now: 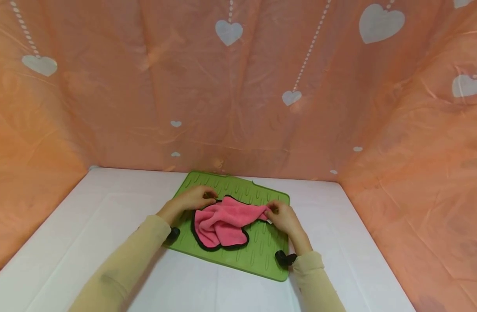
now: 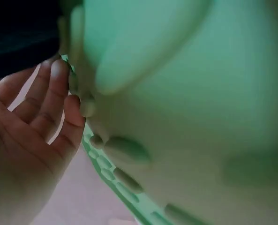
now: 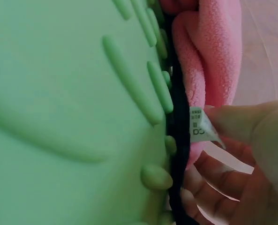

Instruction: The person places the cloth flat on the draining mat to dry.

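Note:
A pink plush cloth [image 1: 223,221] with black trim lies rumpled on a green ribbed mat [image 1: 258,251]. My left hand [image 1: 193,198] is at its upper left edge, finger and thumb meeting on the black trim. In the left wrist view the spread fingers of my left hand [image 2: 40,117] lie along the mat's rim, and a dark shape hides the thumb. My right hand [image 1: 283,216] pinches the cloth's right corner, drawing it out to a narrow fold. The right wrist view shows a white label [image 3: 202,125] beside the thumb there.
The mat rests on a white-covered table [image 1: 191,286]. An orange curtain [image 1: 238,108] with white hearts encloses the back and both sides. Dark wrist straps [image 1: 285,258] and beige sleeves show on the arms.

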`<state>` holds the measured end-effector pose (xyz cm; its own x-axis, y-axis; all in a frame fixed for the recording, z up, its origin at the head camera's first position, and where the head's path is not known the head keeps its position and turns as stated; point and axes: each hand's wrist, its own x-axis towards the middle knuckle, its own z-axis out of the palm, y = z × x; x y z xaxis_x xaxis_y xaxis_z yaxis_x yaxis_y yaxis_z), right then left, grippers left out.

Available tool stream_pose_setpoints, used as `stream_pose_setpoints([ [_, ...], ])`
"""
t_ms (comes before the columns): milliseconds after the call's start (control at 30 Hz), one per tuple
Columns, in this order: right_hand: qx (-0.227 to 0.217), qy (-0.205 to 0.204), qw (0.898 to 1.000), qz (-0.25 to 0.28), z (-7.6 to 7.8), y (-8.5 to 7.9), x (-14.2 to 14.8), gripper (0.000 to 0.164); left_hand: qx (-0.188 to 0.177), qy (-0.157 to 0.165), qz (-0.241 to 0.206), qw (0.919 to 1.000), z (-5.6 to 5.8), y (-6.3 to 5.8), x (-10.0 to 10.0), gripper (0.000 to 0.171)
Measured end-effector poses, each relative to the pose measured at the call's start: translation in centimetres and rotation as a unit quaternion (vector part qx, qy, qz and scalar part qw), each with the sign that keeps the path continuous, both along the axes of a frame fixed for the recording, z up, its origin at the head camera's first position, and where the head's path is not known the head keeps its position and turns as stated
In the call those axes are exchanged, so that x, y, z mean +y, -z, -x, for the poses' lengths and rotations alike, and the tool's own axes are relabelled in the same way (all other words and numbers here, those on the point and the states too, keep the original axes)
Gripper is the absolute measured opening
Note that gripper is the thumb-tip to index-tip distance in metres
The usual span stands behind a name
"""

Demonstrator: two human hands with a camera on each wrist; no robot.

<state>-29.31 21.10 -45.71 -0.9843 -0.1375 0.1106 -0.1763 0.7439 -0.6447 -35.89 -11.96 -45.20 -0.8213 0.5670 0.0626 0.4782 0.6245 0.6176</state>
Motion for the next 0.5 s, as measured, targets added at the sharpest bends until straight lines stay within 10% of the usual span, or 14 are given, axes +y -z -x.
stream_pose_setpoints([
  [500,0.002,-0.006,1.0,-0.005,0.47,-0.07,0.73,0.013,0.013,0.037,0.033,0.9987,1.18,0.25,0.96,0.01],
])
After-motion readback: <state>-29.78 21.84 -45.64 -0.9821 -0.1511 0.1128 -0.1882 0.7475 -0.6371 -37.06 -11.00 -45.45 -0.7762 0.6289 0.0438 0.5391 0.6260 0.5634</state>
